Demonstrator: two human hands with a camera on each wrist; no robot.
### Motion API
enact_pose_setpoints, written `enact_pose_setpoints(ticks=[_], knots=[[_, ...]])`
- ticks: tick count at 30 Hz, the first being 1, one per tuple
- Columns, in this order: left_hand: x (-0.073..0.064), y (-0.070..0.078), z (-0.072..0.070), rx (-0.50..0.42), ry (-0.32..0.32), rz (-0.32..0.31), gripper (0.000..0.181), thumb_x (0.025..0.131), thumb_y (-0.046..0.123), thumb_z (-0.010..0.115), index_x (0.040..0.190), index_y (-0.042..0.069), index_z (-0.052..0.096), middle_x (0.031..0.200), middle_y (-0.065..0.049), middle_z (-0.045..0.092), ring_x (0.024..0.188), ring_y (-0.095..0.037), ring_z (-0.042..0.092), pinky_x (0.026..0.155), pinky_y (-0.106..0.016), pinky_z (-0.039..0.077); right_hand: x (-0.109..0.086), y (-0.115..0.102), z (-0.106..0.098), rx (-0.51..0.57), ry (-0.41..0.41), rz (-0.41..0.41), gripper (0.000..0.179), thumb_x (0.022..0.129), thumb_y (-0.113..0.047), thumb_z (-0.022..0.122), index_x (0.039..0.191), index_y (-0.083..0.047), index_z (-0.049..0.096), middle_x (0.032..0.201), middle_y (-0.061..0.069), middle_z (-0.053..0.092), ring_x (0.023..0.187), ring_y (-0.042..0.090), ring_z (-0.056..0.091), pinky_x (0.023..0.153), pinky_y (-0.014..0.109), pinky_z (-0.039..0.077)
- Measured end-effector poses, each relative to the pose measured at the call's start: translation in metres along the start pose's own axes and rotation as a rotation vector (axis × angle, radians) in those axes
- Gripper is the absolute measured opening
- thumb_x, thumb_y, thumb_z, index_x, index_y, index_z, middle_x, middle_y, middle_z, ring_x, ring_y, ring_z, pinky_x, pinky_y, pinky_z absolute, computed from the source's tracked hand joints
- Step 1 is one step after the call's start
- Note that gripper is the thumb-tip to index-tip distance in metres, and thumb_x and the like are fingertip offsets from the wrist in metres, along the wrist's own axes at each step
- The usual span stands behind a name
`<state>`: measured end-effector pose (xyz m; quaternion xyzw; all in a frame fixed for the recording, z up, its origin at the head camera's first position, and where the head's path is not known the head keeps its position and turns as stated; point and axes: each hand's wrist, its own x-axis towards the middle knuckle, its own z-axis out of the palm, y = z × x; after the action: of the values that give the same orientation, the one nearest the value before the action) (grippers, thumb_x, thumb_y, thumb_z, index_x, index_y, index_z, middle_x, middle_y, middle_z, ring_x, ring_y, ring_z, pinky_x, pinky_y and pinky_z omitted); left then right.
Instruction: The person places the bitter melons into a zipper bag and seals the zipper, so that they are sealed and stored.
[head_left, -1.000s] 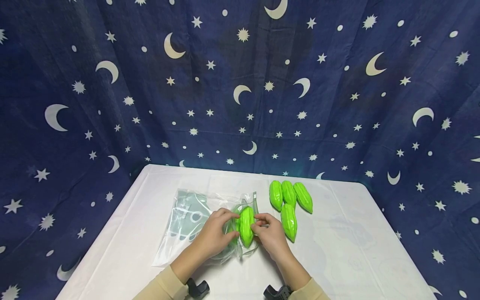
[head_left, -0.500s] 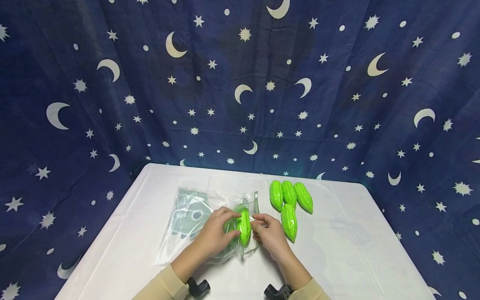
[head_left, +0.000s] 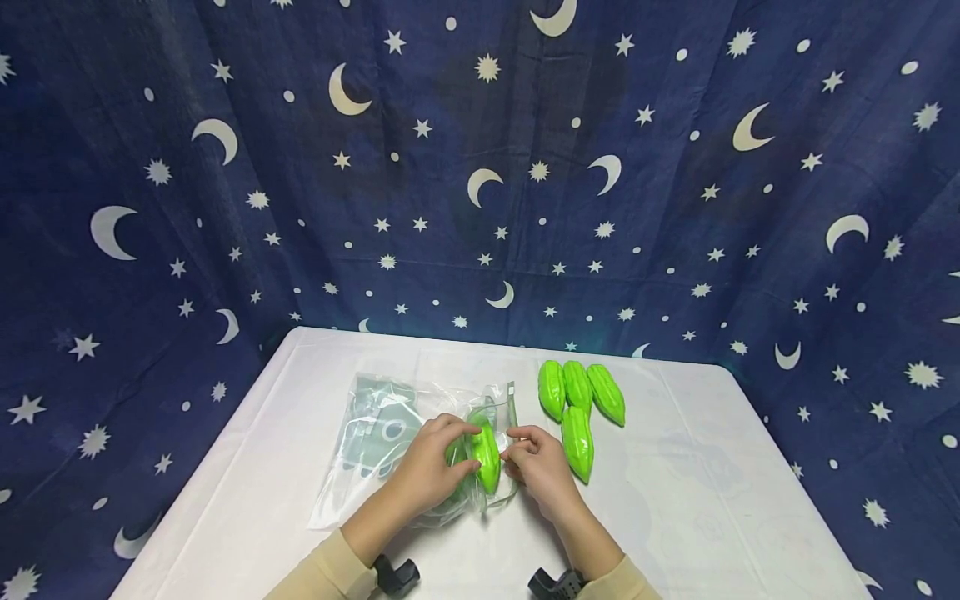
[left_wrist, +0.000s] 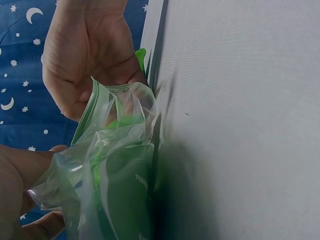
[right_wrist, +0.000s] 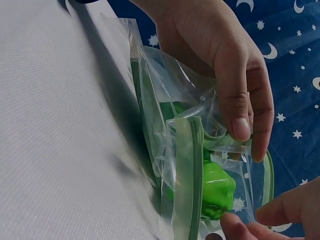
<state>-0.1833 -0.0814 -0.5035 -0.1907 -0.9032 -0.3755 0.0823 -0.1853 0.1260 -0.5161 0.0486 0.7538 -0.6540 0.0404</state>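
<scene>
A clear zip bag [head_left: 382, 433] with a pale green cartoon print lies on the table, its green-edged mouth to the right. Just inside the mouth is a glossy green ridged pod [head_left: 486, 458], and more green shows through the plastic behind it. My left hand [head_left: 429, 464] pinches the bag's film between thumb and fingers, over the pod. My right hand [head_left: 538, 467] is at the mouth, its bent fingers reaching past the seal strip [right_wrist: 187, 185] with a gap between thumb and index finger. In the right wrist view the pod's blunt end [right_wrist: 218, 190] is close to those fingertips.
Several similar green pods [head_left: 577, 446] lie in a cluster to the right of the bag, beyond my right hand. The white table [head_left: 675, 500] ends at a dark blue curtain [head_left: 420, 192] with moons and stars. Black wrist mounts [head_left: 397, 577] sit under both sleeves.
The pod has moved left, deeper into the bag, and away from my right fingers. The left hand stays nearly in place; the loose pods have not moved.
</scene>
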Motion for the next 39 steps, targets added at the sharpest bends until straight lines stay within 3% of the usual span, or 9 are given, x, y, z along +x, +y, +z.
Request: enact_pose_setpoints(ticks=[9, 18, 30, 33, 36, 39], knots=[[-0.0005, 0.0, -0.0007, -0.002, -0.003, -0.001, 0.045, 0.087, 0.021, 0.091, 0.129, 0.022, 0.075, 0.125, 0.005, 0.069, 0.122, -0.021, 0.065, 0.102, -0.047, 0.058, -0.0008, -0.0017, 0.0014, -0.053, -0.022, 0.003, 0.036, 0.096, -0.004, 0.063, 0.132, 0.004, 0.065, 0.096, 0.017, 0.079, 0.088, 0.024, 0.073, 0.08, 0.037, 0.065], [-0.0006, -0.0008, -0.0003, -0.004, 0.003, 0.001, 0.046, 0.086, 0.02, 0.091, 0.129, 0.02, 0.075, 0.125, 0.005, 0.07, 0.123, -0.022, 0.065, 0.103, -0.048, 0.058, -0.0023, -0.0024, 0.004, -0.104, -0.035, -0.027, 0.035, 0.094, -0.004, 0.067, 0.128, 0.004, 0.068, 0.094, 0.018, 0.081, 0.086, 0.02, 0.071, 0.072, 0.026, 0.056], [-0.0005, -0.0012, -0.0026, -0.009, -0.005, -0.006, 0.045, 0.086, 0.02, 0.091, 0.128, 0.02, 0.075, 0.126, 0.004, 0.07, 0.123, -0.022, 0.065, 0.105, -0.048, 0.056, -0.0037, -0.0027, 0.0019, -0.193, -0.124, -0.038, 0.038, 0.095, -0.007, 0.062, 0.132, 0.002, 0.066, 0.1, 0.014, 0.083, 0.104, 0.023, 0.074, 0.088, 0.031, 0.054], [-0.001, -0.0016, -0.0032, -0.018, -0.003, -0.002, 0.045, 0.087, 0.02, 0.091, 0.128, 0.019, 0.075, 0.126, 0.004, 0.07, 0.123, -0.023, 0.065, 0.105, -0.049, 0.056, -0.0037, -0.0033, 0.0013, -0.211, -0.176, -0.044, 0.04, 0.095, -0.007, 0.061, 0.134, 0.003, 0.065, 0.1, 0.014, 0.083, 0.106, 0.021, 0.074, 0.087, 0.03, 0.051], [-0.0009, -0.002, -0.0031, -0.025, -0.001, 0.0, 0.045, 0.087, 0.019, 0.09, 0.129, 0.018, 0.075, 0.126, 0.003, 0.07, 0.124, -0.023, 0.065, 0.105, -0.049, 0.056, -0.0044, -0.0051, 0.0007, -0.224, -0.229, -0.039, 0.043, 0.095, -0.007, 0.061, 0.137, 0.003, 0.064, 0.101, 0.014, 0.083, 0.098, 0.019, 0.072, 0.08, 0.029, 0.045], [-0.0006, -0.0023, -0.0025, -0.023, -0.001, 0.0, 0.045, 0.087, 0.019, 0.09, 0.129, 0.018, 0.074, 0.126, 0.003, 0.07, 0.124, -0.023, 0.066, 0.105, -0.049, 0.056, -0.0045, -0.0047, -0.0001, -0.22, -0.231, -0.044, 0.043, 0.096, -0.008, 0.062, 0.137, 0.003, 0.064, 0.101, 0.013, 0.083, 0.097, 0.018, 0.072, 0.081, 0.031, 0.05]])
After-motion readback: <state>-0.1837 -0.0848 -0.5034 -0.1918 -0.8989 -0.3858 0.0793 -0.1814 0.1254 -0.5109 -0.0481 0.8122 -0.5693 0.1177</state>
